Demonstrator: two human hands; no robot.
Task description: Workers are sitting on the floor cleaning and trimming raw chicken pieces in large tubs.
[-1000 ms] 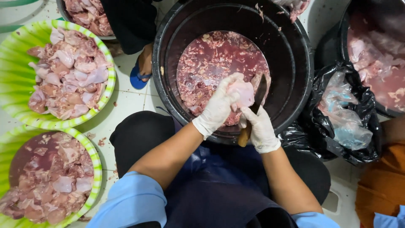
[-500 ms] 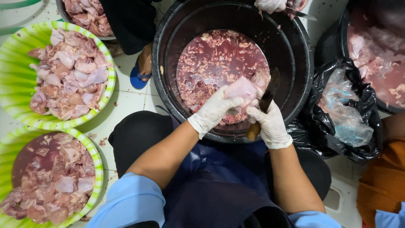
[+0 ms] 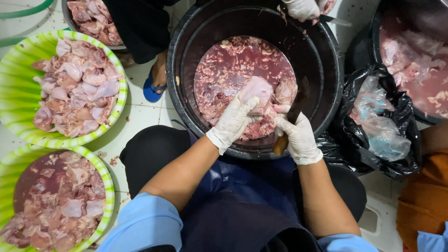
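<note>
a: left hand (image 3: 235, 120) clamped on the pale meat piece (image 3: 258, 92), centre frame over the black tub (image 3: 184, 56); right hand (image 3: 298, 137) closed round the knife (image 3: 291, 119).
b: advise keeping the blade angled away from the gloved fingers; grip looks slippery.

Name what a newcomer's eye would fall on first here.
The black tub in the middle, full of meat scraps in red liquid. Over it the left hand grips a pale meat piece and the right hand holds a knife. Two green basins of meat sit left.
</note>
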